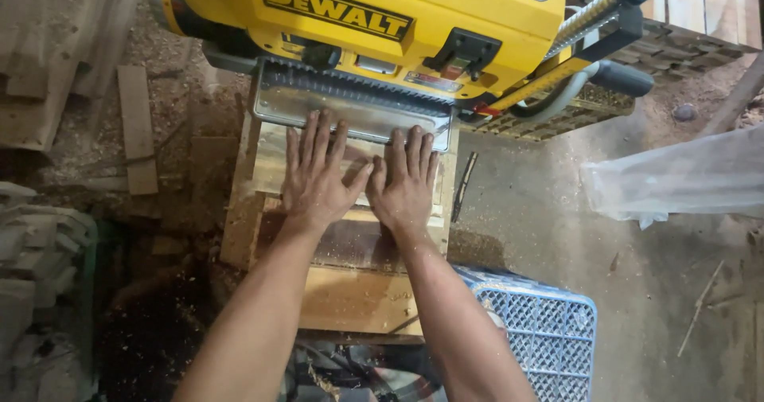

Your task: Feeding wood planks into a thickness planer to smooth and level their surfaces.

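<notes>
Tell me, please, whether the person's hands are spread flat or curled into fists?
Spread flat: left hand and right hand press palms down, fingers extended, on the wooden board.

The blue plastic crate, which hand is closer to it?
Right. The right hand lies flat on the wood piece, above and left of the blue crate; the left hand lies beside it, farther left.

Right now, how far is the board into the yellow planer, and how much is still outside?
Done: the front end of the wooden board has reached the planer's metal infeed table. In hand: the left hand and right hand lie flat on the board, side by side, fingers toward the machine. Left: the board's near part, by the blue plastic crate, is still outside. How far it has gone inside is hidden.
</notes>
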